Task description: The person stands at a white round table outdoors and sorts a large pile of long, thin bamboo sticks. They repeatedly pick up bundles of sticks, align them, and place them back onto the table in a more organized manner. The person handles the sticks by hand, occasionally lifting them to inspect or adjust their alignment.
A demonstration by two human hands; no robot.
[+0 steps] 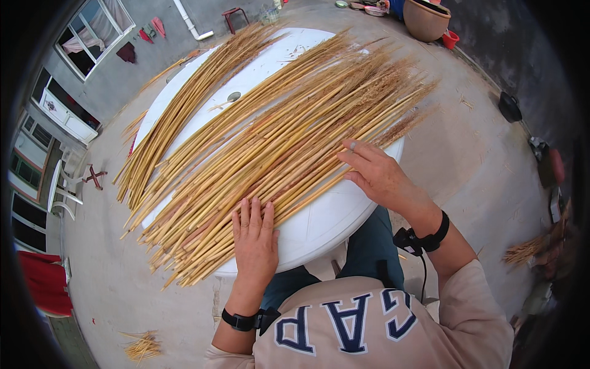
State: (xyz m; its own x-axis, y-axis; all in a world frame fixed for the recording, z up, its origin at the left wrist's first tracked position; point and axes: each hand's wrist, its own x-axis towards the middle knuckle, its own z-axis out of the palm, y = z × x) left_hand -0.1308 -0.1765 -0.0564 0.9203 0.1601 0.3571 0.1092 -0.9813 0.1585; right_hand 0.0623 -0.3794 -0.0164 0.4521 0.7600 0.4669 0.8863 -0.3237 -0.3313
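Long yellow-brown reed stalks (246,166) with feathery tops lie spread across a round white table (319,224), their cut ends toward the near left. My left hand (255,237) rests flat on the near stalks, fingers extended and a little apart. Farther right, my right hand (376,173) touches the stalks below their plumes, fingers stretched out and thumb apart; a ring shows on one finger. A separate bundle of reeds (178,117) lies along the table's far left side.
A white plastic chair (64,187) stands at the left. Short stalk pieces (142,346) lie on the concrete floor at the lower left. A large brown pot (426,19) and a red bucket (450,39) stand at the far right. More stalks (523,251) lie by the right wall.
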